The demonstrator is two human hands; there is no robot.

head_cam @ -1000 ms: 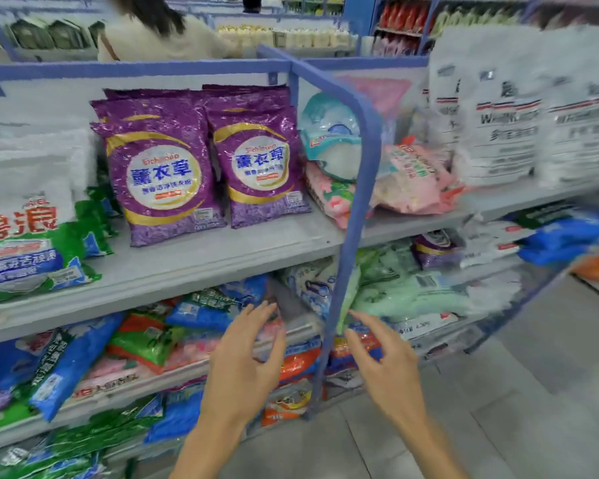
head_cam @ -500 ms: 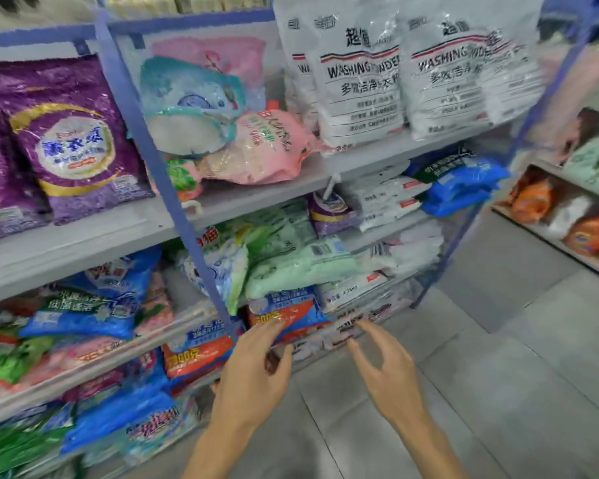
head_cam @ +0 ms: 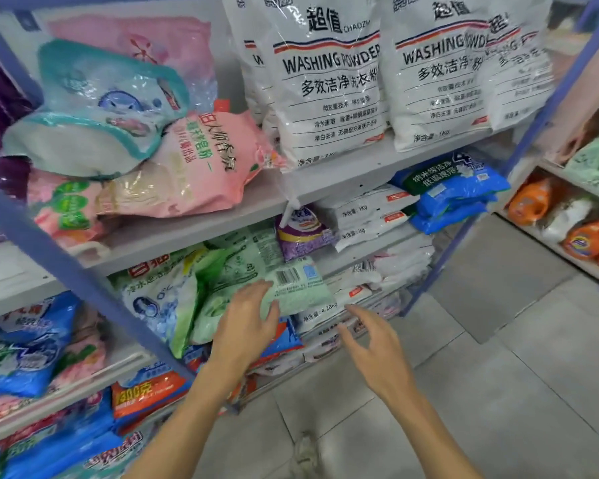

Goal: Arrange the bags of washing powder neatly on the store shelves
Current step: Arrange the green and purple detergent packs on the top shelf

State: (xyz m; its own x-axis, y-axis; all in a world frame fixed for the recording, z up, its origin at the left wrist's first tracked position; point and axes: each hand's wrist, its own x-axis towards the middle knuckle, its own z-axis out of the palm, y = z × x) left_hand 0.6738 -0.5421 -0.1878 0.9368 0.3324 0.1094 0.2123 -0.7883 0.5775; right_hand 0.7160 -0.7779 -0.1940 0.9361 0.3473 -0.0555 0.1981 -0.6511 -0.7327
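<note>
Hovering by green bag (head_cam: 293,288), left hand (head_cam: 246,328) and right hand (head_cam: 377,350) spread released fingers.

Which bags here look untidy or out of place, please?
The teal bag and pink bag on the upper shelf lie slumped in a heap, while the white bags beside them stand upright. Below, a pale green bag overhangs its shelf by the left hand.

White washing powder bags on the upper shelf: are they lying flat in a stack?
No, the white washing powder bags stand upright side by side on the shelf.
</note>
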